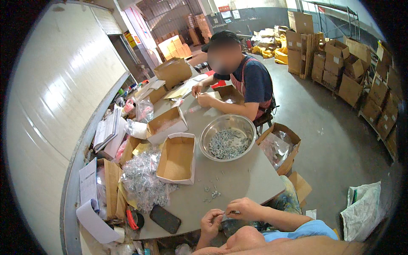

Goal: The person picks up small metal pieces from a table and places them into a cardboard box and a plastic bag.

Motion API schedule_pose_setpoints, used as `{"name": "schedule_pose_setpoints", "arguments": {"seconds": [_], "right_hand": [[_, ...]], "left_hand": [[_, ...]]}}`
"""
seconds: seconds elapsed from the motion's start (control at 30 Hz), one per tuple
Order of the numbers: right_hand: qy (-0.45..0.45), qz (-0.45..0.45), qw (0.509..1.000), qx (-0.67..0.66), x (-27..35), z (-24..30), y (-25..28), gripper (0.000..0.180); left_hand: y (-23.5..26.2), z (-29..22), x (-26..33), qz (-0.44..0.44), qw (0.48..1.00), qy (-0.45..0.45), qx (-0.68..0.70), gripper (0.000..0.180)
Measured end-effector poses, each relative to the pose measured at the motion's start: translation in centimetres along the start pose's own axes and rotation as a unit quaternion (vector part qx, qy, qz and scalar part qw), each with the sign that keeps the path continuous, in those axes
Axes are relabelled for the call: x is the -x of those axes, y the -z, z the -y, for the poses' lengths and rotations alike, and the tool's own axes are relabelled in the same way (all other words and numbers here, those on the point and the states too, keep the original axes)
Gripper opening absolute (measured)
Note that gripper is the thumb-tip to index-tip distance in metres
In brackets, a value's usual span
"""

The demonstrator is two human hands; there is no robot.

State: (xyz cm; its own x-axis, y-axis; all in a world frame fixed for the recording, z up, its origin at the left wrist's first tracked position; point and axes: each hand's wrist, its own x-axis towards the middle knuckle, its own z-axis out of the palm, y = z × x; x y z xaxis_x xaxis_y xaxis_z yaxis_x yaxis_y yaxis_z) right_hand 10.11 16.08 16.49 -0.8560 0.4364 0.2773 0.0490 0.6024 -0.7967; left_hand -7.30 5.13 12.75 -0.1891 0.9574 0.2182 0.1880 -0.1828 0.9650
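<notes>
Near the front edge of the table, my left hand [211, 224] and my right hand [245, 209] meet fingertip to fingertip. Both are closed in a pinch around something too small to make out. Just beyond them lies a loose little pile of small metal parts [213, 195] that look like screws. A steel bowl [204, 148] farther off holds a heap of similar grey parts [227, 143]. To the left, clear plastic bags [146, 180] filled with metal pieces are piled up. Between bags and bowl stands an open cardboard box [176, 163] with nothing visible inside.
A black phone [165, 219] lies by the front left edge, beside red-handled scissors or pliers [131, 218]. Across the table a person [250, 80] works with both hands. An open carton [289, 163] stands right of the table; stacked cartons [335, 59] line the wall.
</notes>
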Motion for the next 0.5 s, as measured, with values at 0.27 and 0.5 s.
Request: {"name": "schedule_pose_setpoints", "arguments": {"seconds": [0.27, 0.5], "right_hand": [[-0.022, 0.016, 1.0, -0.009, 0.0, 0.1, -0.6, 0.015], [0.018, 0.069, 0.995, -0.065, 0.5, -0.6, -0.7, 0.015]], "left_hand": [[-0.2, 0.2, -0.3, -0.005, 0.991, -0.097, -0.093, 0.01], [0.1, 0.8, -0.1, 0.083, 0.994, -0.041, -0.05, 0.011]]}}
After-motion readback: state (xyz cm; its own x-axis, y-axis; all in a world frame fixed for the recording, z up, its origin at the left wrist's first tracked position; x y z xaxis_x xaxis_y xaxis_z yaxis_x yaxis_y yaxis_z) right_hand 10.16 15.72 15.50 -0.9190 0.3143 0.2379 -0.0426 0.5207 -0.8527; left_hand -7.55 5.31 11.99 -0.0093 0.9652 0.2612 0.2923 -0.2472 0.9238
